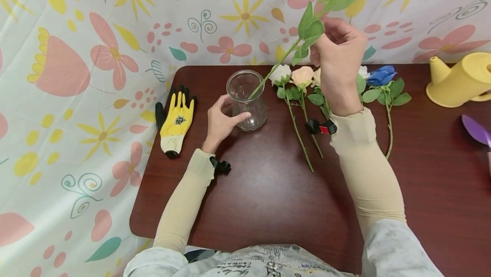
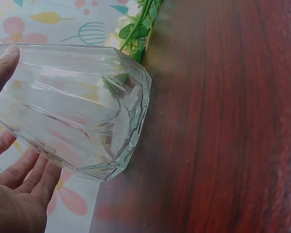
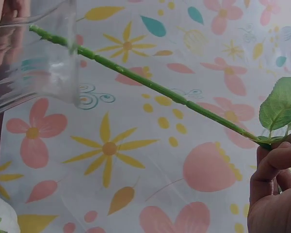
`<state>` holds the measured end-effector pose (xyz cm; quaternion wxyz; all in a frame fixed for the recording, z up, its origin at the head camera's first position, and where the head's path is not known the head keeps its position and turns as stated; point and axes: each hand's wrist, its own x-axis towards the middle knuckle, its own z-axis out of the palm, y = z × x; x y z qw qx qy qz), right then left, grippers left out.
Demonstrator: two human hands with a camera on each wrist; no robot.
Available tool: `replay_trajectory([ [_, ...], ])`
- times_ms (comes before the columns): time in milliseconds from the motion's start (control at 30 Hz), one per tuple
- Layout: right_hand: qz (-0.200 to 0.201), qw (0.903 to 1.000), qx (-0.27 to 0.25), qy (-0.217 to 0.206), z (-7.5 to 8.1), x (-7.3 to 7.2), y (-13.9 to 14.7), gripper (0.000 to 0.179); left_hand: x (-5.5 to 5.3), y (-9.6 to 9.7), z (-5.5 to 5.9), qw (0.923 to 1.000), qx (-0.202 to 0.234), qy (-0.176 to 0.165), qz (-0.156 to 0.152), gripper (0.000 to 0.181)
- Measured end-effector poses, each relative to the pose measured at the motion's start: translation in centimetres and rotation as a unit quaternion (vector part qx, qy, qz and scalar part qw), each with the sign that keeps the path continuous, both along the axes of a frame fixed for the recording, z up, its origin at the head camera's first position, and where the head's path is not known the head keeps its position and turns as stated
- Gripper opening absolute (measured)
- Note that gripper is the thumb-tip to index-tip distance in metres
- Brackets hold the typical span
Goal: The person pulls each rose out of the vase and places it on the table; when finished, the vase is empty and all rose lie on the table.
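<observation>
My left hand (image 1: 221, 122) holds a clear glass vase (image 1: 258, 117) by its side, thumb in front and fingers behind. In the left wrist view the faceted base of the vase (image 2: 128, 131) shows over the dark wood. High to the right, my right hand (image 1: 343, 62) pinches a leafy green flower stem (image 1: 278, 64) among its leaves. That stem slants down to the left, and its bare lower end (image 3: 53, 38) is inside the vase's mouth in the right wrist view. The bloom at its upper end is outside the head view.
Rose stems with a white rose (image 1: 280, 73), a peach rose (image 1: 302, 76) and a blue rose (image 1: 381, 75) lie on the brown table (image 1: 261, 209). A yellow-and-black glove (image 1: 177, 119) lies left. At right are a yellow watering can (image 1: 458, 81) and a purple scoop (image 1: 475, 130).
</observation>
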<state>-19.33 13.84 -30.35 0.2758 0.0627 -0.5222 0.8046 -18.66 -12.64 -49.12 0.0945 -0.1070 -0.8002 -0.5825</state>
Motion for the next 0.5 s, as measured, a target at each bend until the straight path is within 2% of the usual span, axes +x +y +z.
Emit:
replay_trajectory([
  [300, 0.02, 0.9965, -0.08, -0.01, 2.0, 1.1, 0.6, 0.009, 0.0, 0.0, 0.0, 1.0, 0.004, -0.006, -0.002, 0.067],
  [500, 0.026, 0.9939, -0.107, -0.003, 2.9, 2.0, 1.1, 0.014, 0.0, -0.1, 0.0, 0.9999, 0.008, -0.009, -0.002, 0.065],
])
